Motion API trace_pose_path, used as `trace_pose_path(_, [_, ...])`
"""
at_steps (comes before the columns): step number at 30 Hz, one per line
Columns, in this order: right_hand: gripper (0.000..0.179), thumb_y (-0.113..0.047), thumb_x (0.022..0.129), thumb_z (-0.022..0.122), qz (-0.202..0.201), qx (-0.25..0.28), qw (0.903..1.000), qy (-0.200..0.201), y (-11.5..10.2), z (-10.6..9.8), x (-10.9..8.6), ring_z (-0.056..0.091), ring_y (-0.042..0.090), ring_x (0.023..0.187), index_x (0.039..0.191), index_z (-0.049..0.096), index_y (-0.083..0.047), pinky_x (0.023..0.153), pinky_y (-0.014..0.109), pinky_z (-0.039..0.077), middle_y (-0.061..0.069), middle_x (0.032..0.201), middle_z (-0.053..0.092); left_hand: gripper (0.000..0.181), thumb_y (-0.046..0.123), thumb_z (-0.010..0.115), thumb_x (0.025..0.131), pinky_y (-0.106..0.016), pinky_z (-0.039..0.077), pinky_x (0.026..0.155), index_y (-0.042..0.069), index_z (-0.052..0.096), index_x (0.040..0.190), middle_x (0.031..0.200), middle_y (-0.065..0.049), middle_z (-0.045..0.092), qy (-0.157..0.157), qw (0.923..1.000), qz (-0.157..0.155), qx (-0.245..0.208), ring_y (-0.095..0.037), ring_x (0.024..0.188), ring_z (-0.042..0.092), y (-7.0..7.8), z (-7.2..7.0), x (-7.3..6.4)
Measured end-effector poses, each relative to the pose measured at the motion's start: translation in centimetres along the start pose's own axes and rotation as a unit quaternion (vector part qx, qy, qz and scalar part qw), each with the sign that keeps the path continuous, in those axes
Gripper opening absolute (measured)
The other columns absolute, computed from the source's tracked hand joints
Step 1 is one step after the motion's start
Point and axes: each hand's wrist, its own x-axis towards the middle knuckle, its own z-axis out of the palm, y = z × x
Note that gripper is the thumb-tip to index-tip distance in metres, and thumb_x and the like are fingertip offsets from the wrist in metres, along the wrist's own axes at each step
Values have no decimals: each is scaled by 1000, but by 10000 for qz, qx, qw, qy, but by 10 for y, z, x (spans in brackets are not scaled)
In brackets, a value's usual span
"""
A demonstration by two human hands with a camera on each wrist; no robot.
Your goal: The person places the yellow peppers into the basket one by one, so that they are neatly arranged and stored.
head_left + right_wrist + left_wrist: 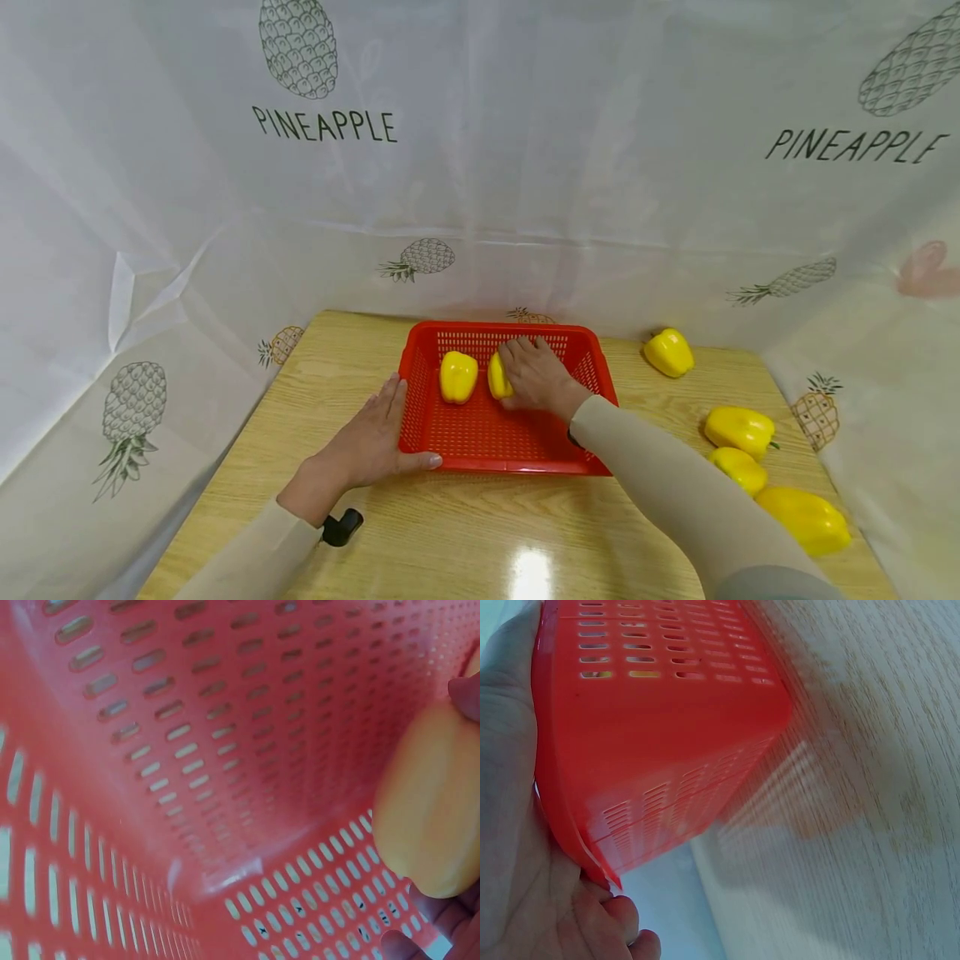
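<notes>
A red plastic basket [517,467] with slotted walls stands on the wooden table. My left hand [360,442] rests against its left side, fingers straight along the rim and thumb over the front left corner. In the left wrist view, the palm lies along the basket rim [546,712]. Inside the basket, my right hand [536,377] grips a yellow bell pepper [496,379], partly covered by the fingers. The right wrist view shows this pepper [429,802] between thumb and fingers, close to the slotted wall. Another yellow bell pepper [458,377] sits to its left in the basket.
On the table's right side lie several more yellow bell peppers; one [669,352] is near the back edge, and a large one [805,520] sits toward the front right. A white sheet [525,183] printed with pineapples hangs behind and beside the wooden table [435,542].
</notes>
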Motion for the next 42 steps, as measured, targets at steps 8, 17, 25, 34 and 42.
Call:
trace_pose_path(8, [95, -71, 92, 66, 4, -92, 9999, 103, -5, 9, 1, 54, 34, 131, 153, 44, -3, 113, 55, 47, 16, 144, 56, 136, 87, 62, 83, -58, 21, 130, -9, 10, 165, 174, -29, 5, -1, 10000, 6, -23, -44, 162, 13, 2, -1, 0])
trace_pose_path(17, [97, -73, 91, 66, 74, -166, 9998, 29, -8, 9, 2, 51, 33, 135, 155, 43, -4, 114, 53, 46, 15, 147, 54, 136, 86, 61, 84, -58, 21, 130, -8, 9, 165, 175, -29, 5, 30, 10000, 2, -6, -44, 162, 14, 1, 1, 0])
trace_pose_path(25, [98, -76, 90, 64, 107, -176, 9997, 88, -9, 10, 2, 52, 33, 133, 154, 44, -5, 110, 52, 48, 14, 145, 55, 135, 87, 61, 84, -58, 21, 131, -8, 9, 166, 175, -28, 4, 2, 10000, -22, 6, -44, 163, 13, 0, 1, 1])
trace_pose_path(34, [100, -78, 90, 62, 61, -202, 9996, 177, -8, 11, 2, 53, 34, 132, 154, 44, -4, 109, 53, 49, 15, 144, 55, 136, 87, 60, 84, -58, 20, 131, -8, 8, 166, 175, -28, 2, -65, 10000, -36, -44, -44, 163, 12, 0, -1, 0])
trace_pose_path(42, [106, -80, 89, 62, 81, -68, 9998, 147, -8, 7, 0, 52, 35, 139, 157, 40, -3, 117, 56, 45, 17, 151, 52, 136, 88, 59, 84, -59, 21, 130, -8, 9, 165, 175, -28, 2, -53, 10000, -30, -29, -44, 163, 12, 0, -2, 0])
